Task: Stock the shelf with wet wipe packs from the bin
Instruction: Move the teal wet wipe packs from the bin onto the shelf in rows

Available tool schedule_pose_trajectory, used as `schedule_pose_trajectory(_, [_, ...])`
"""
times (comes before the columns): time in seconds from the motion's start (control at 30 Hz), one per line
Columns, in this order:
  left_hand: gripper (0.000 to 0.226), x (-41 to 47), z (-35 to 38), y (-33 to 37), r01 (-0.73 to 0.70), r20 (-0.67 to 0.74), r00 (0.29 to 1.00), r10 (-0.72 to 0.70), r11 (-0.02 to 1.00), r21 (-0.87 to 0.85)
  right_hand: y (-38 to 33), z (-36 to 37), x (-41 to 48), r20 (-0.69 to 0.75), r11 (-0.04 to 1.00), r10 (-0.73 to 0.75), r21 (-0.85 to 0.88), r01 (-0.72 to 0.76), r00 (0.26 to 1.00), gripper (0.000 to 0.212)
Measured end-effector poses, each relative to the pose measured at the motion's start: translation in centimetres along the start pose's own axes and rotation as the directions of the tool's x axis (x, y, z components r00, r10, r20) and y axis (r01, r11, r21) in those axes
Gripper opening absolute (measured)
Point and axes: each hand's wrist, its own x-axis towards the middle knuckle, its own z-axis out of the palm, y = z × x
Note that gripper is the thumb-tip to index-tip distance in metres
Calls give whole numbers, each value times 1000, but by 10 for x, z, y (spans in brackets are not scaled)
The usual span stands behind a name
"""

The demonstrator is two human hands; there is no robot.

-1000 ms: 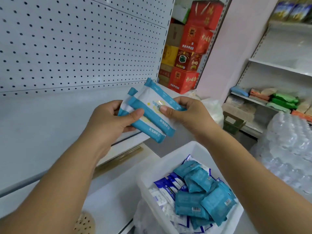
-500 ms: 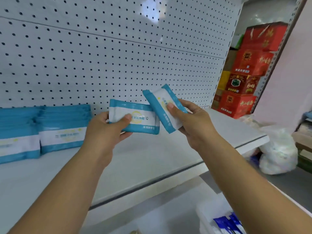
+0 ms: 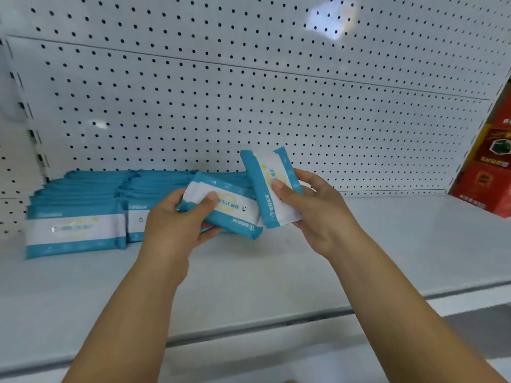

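White perforated metal backs a smooth shelf (image 3: pixel 387 244) with flat teal-and-white packs stacked (image 3: pixel 74 230) toward its left back edge. Above mid-shelf, the left hand (image 3: pixel 177 225) clasps one soft rectangular pack (image 3: pixel 235 211); the right hand (image 3: pixel 312 214) pinches another pack (image 3: pixel 269 186), tilted upright.

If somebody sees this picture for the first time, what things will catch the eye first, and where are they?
In the centre, the left hand and the right hand each hold a teal and white wet wipe pack above the shelf: the left pack lies nearly flat, the right pack stands more upright. Behind them on the left, rows of stocked packs lean against the white pegboard. Red boxes show at the right edge.
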Motion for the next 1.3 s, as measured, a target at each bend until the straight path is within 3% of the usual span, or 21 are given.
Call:
schedule_pose_trajectory(0.1, [35, 1, -16, 6, -71, -100, 991, 85, 989, 130, 18, 15, -4, 94, 996, 11, -88, -3, 995, 54])
schedule_pose_trajectory(0.2, [43, 2, -26, 12, -21, -142, 989, 46, 985, 173, 36, 25, -6, 176, 990, 41, -140, -16, 984, 43])
schedule_pose_trajectory(0.4, [57, 5, -41, 10, 32, -84, 996, -13, 973, 227, 52, 44, -5, 306, 984, 126, -158, -80, 944, 34])
schedule_pose_trajectory(0.47, [51, 3, -43, 12, 40, -27, 999, -35, 980, 195, 54, 51, -5, 314, 988, 126, -126, -90, 941, 39])
schedule_pose_trajectory(0.67, [25, -6, -50, 12, 96, 141, 982, -123, 979, 180, 66, 66, -6, 142, 994, 94, 39, -100, 985, 42])
schedule_pose_trajectory(1.03, [14, -2, -74, 9, -35, -104, 992, 79, 927, 374, 73, 58, -3, -92, 977, 178, 132, -166, 980, 37])
schedule_pose_trajectory(1.17, [19, 2, -85, 9, -98, -108, 976, 191, 820, 564, 72, 58, -2, -108, 972, 176, 174, -156, 978, 43])
schedule_pose_trajectory(1.3, [20, 6, -90, 7, -121, -62, 971, 231, 697, 707, 75, 57, -1, -143, 991, 102, 104, -87, 985, 59])
